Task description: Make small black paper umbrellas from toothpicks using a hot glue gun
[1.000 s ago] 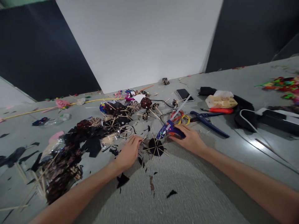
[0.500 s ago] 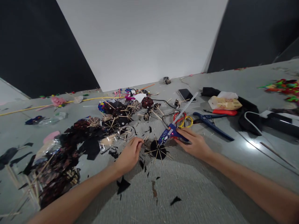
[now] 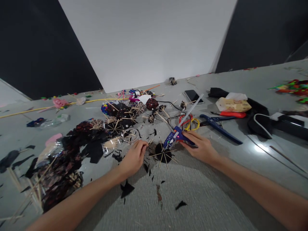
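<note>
My right hand is wrapped round a blue hot glue gun, with a long clear glue stick jutting from its back. The gun's nozzle points down at a black disc on the floor, close to or touching it; I cannot tell which. Thin wooden sticks radiate from that disc like spokes. Left of it, my left hand pinches a small wooden stick between thumb and fingertips. Just beyond that hand lie a roll of clear tape and a plastic pack of sticks.
Several dark pieces with stick spokes are heaped ahead. Dark crumpled material spreads at left. On the right lie blue pliers, a red-handled cutter, scissors with red and yellow handles, a phone and a tissue pack.
Both hands stay nearly in place, still holding the glue gun and the small stick. The view has shifted very slightly.
</note>
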{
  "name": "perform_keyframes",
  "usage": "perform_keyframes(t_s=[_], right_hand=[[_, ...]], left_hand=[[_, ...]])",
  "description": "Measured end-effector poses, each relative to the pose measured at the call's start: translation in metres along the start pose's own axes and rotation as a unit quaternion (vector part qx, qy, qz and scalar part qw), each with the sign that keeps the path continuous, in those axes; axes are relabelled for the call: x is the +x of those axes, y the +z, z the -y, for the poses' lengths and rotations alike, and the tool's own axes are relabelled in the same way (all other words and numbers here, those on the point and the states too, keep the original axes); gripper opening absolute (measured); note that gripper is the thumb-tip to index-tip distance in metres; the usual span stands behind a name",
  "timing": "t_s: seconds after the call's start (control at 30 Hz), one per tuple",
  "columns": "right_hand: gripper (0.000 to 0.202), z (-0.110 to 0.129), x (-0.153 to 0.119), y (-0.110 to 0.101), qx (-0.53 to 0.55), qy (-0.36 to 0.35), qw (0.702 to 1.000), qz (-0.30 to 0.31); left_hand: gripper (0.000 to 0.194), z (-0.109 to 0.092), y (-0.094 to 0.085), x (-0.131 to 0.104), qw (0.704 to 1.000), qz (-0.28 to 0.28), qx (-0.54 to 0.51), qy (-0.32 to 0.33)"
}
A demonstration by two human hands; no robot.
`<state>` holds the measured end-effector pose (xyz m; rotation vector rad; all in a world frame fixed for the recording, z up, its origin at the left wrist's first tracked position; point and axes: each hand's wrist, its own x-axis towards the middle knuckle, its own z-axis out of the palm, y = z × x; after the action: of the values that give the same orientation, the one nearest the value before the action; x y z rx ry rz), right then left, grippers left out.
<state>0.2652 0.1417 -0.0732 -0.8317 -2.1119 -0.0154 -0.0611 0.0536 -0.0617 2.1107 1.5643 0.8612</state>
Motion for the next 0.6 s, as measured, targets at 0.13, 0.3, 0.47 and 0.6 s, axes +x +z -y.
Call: perform_keyframes(t_s=[0.13, 0.3, 0.47, 0.6], right_hand=[[0.034, -0.002, 0.0, 0.002, -0.013, -0.035, 0.999, -0.023], [0.034, -0.001, 0.001, 0.001, -0.015, -0.039, 0.999, -0.022], [0.035, 0.005, 0.006, -0.006, -0.01, -0.031, 0.999, 0.001], [0.037, 0.009, 0.008, -0.01, 0.004, -0.042, 0.999, 0.028]], left_hand=[[0.018, 0.0, 0.0, 0.0, 1.0, 0.002, -0.002, 0.001], [0.018, 0.001, 0.0, -0.001, 0.999, -0.002, -0.03, -0.016], [0.023, -0.004, -0.005, 0.012, 0.985, -0.044, -0.141, -0.084], [0.019, -0.024, -0.012, 0.045, 0.94, -0.036, -0.32, -0.111]])
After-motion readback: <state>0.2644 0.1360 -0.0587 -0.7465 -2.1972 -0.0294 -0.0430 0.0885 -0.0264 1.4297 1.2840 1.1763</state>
